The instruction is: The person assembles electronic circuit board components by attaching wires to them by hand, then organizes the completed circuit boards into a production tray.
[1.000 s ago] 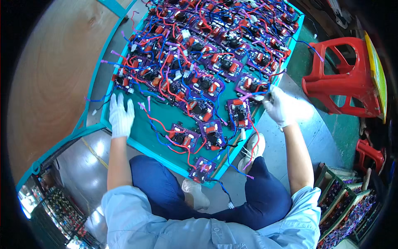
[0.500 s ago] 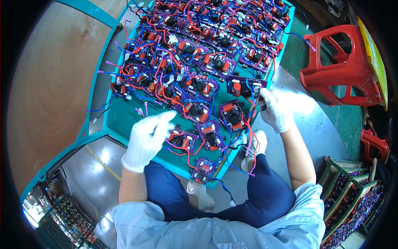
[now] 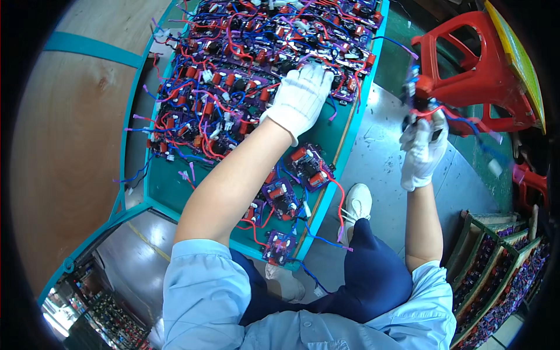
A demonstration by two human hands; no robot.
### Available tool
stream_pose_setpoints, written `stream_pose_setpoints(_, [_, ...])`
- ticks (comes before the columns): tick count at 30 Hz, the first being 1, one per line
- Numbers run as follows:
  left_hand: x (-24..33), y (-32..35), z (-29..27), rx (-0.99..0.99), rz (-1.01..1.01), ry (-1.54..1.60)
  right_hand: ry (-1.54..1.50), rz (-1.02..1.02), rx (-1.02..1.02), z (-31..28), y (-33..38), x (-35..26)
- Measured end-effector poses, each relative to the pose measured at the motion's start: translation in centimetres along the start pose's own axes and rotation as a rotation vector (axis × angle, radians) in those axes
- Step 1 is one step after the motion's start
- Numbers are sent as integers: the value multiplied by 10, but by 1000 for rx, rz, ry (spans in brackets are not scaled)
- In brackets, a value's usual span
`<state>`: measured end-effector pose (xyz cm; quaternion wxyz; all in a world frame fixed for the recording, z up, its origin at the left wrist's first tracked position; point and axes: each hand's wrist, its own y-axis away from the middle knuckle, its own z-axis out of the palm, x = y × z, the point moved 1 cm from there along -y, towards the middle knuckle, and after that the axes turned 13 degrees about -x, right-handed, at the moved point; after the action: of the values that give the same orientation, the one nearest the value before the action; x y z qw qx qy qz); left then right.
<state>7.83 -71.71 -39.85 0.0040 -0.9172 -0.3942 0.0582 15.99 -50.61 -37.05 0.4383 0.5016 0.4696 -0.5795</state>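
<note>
My left hand, in a white glove, reaches across onto the packed purple circuit boards. Its fingers bend down over a board near the bench's right side; the tips are hidden, so I cannot tell whether they grip. Off the right edge, my gloved right hand is closed on another circuit board, held up with red and blue wires trailing. That board is blurred by motion. Between my arms lie several loose boards, among them one with red parts and one at the near corner.
A teal-framed bench carries the boards, with wires hanging over its rim. To the right stands a red plastic stool, close behind the held board. Wooden-sided racks full of boards stand at lower right. A wooden panel fills the left.
My left hand has moved forward and right, onto the boards. My right hand has lifted a circuit board off the bench and carried it right, toward the stool.
</note>
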Motion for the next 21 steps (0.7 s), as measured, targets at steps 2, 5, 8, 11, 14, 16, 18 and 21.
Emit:
stream_pose_setpoints(2, [6,-11,11,-169,-114,17,160,-63,-157,-18,13,18])
stream_pose_setpoints(5, [-5,-9,16,-42,-109,58,129,18,-329,-20,28,27])
stream_pose_setpoints(8, [-13,-6,24,83,-111,195,344,20,-447,-14,37,29])
stream_pose_setpoints(11, [-24,-8,24,252,-500,1145,466,27,-669,-7,36,30])
stream_pose_setpoints(14, [-43,-5,12,276,-690,1936,746,-170,-776,2,28,40])
stream_pose_setpoints(16, [-54,4,8,164,-741,1780,776,-154,-734,14,20,44])
stream_pose_setpoints(18, [-57,5,5,56,-782,1626,792,-188,-706,25,9,40])
stream_pose_setpoints(21, [-55,5,7,40,-810,1636,977,-111,-706,38,1,42])
